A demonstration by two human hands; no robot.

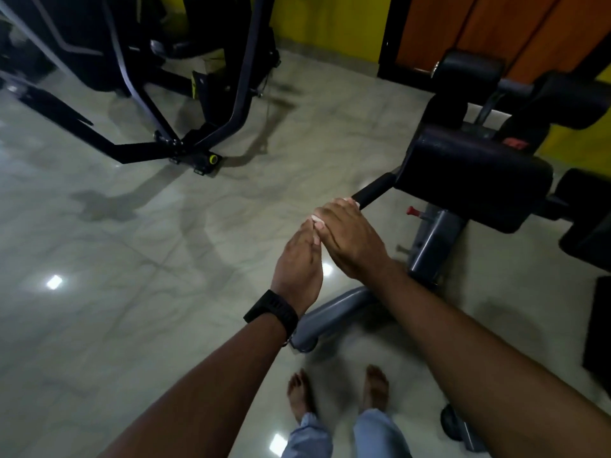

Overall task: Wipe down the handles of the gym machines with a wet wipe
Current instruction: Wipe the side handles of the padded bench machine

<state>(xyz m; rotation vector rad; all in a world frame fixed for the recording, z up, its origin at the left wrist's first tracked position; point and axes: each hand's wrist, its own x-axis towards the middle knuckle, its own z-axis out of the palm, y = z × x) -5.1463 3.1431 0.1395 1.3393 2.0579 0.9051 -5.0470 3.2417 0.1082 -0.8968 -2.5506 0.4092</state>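
Marble floor [132, 259]: right hand [350, 239] grips one wipe [318, 223] on one handle [373, 190]; left hand [297, 262] straight-fingered.

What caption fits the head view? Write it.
Right hand grips a white wipe at the black handle; left hand touches it.

One wide-angle camera worn on the person's head looks forward and steeply down, close above both forearms [463, 342]. The right hand [350, 239] gripping the black padded bar handle [373, 190] sits near frame centre; beyond the grip spreads glossy pale tiled floor [231, 200], beneath it bare feet [299, 391].
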